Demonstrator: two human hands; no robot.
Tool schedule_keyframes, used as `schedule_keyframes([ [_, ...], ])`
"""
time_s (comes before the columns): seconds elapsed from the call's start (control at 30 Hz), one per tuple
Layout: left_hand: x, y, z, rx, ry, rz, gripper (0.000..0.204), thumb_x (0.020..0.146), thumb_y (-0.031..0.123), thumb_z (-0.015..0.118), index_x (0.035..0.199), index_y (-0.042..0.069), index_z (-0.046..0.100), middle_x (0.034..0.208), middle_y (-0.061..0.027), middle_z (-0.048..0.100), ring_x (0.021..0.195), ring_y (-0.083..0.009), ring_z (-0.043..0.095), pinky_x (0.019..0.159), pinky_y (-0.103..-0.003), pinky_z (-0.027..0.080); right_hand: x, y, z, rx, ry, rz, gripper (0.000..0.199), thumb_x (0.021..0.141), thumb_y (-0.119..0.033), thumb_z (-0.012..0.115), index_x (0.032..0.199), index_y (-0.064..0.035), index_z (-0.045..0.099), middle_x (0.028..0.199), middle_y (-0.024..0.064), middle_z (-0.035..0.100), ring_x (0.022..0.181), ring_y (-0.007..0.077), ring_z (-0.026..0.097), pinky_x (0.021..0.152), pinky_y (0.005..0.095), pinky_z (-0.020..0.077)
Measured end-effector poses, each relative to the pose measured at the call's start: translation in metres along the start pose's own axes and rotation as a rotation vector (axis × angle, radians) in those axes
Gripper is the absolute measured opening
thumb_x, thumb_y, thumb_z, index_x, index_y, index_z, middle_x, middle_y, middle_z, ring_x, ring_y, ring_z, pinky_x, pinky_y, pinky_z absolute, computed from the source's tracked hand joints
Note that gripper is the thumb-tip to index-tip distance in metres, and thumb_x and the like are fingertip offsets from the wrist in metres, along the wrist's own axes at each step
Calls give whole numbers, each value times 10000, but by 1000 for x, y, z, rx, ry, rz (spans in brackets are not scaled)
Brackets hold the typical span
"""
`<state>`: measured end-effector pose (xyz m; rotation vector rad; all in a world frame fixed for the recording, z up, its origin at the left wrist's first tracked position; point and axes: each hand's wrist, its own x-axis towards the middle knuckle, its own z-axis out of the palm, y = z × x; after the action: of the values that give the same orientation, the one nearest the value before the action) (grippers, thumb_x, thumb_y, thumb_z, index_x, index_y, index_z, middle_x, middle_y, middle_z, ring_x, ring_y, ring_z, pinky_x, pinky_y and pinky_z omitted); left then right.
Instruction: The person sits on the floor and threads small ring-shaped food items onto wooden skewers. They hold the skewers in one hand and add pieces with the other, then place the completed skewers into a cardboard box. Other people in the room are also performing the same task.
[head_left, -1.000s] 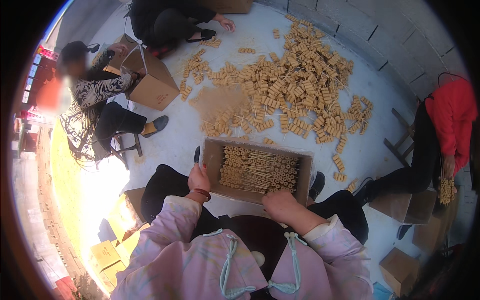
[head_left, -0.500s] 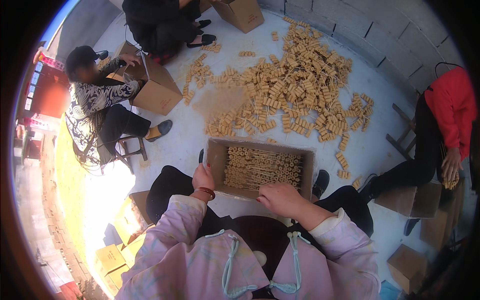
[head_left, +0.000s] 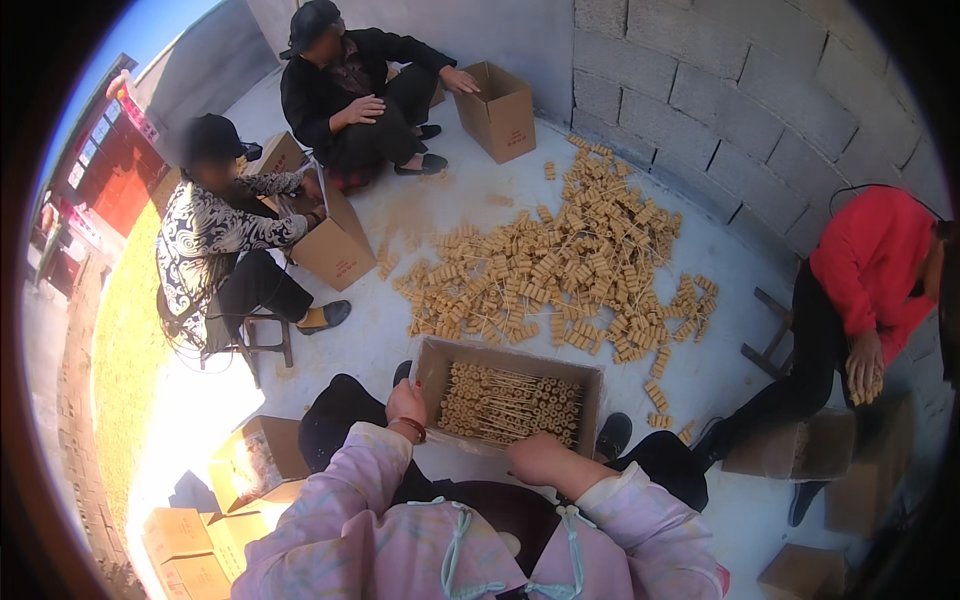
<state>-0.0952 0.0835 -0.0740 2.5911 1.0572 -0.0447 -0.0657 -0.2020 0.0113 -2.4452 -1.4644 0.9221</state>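
Cardboard box (head_left: 432,372) of skewered tan rolls (head_left: 510,405) is being steadied: left hand (head_left: 405,403) grips its near-left corner, right hand (head_left: 535,458) clasps the near rim, finger spread hidden.

A: So what's where? The open box (head_left: 512,400) sits right in front of the wearer, left hand (head_left: 405,403) on its left wall, right hand (head_left: 535,457) at its near edge.

B: Rows of skewered pieces (head_left: 510,403) lie in it, a big pile (head_left: 560,270) behind. More boxes (head_left: 210,520) lower left, I think.
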Motion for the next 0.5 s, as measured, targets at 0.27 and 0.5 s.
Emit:
schedule_keyframes([
  [0.27, -1, 3, -1, 34, 18, -6, 259, 929, 271, 550, 960, 15, 572, 973, -206, 636, 931, -392, 613, 787, -479, 496, 8, 0, 7, -35, -118, -26, 236, 802, -289, 641, 854, -80, 738, 885, 131, 708, 843, 309, 683, 705, 421, 541],
  [0.5, 3, -5, 9, 64, 44, 31, 261, 947, 278, 522, 961, 22, 565, 942, -215, 628, 916, -408, 605, 769, -485, 489, 8, 4, 10, 49, -82, -3, 193, 766, -173, 589, 832, -73, 741, 877, 131, 709, 825, 312, 682, 696, 426, 539],
])
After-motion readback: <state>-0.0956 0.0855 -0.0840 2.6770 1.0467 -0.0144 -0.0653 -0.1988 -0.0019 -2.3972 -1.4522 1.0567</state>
